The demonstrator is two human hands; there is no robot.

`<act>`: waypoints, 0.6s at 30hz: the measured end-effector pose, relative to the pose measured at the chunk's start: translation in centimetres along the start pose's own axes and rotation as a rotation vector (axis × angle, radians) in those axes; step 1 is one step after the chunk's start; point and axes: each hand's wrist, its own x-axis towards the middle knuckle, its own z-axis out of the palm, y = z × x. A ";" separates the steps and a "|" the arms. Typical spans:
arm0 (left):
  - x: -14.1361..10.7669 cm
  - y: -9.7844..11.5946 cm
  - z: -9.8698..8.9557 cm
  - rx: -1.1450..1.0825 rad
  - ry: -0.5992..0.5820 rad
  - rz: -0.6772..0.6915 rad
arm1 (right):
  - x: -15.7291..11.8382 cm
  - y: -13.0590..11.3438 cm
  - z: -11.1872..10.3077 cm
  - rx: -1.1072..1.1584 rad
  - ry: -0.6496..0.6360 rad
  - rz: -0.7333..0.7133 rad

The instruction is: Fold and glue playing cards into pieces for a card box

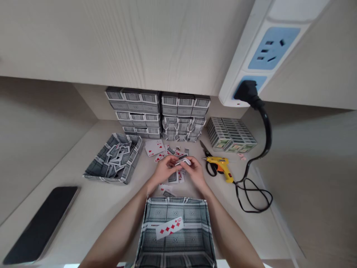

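A card (186,161) is being pinched by the left hand (166,166) and right hand (196,171), both closed, seemingly for steadiness.

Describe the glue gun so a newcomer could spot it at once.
On the pale desk, find the right hand. Just right of it, overlapping black-handled scissors, lies the glue gun. Its bright yellow body sets it apart from the scissors and black cord.

craft desk (92,208), glue gun (218,161), scissors (213,172), stacked card boxes (142,118)
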 end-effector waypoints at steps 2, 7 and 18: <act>0.0 0.0 0.0 -0.058 -0.007 -0.027 | -0.1 0.0 0.1 -0.020 -0.001 -0.020; -0.1 0.3 0.1 -0.108 -0.018 -0.037 | -0.3 -0.1 0.3 -0.030 0.012 -0.048; 0.1 0.6 -0.3 -0.210 0.005 -0.009 | -0.2 0.3 0.3 0.081 0.019 -0.020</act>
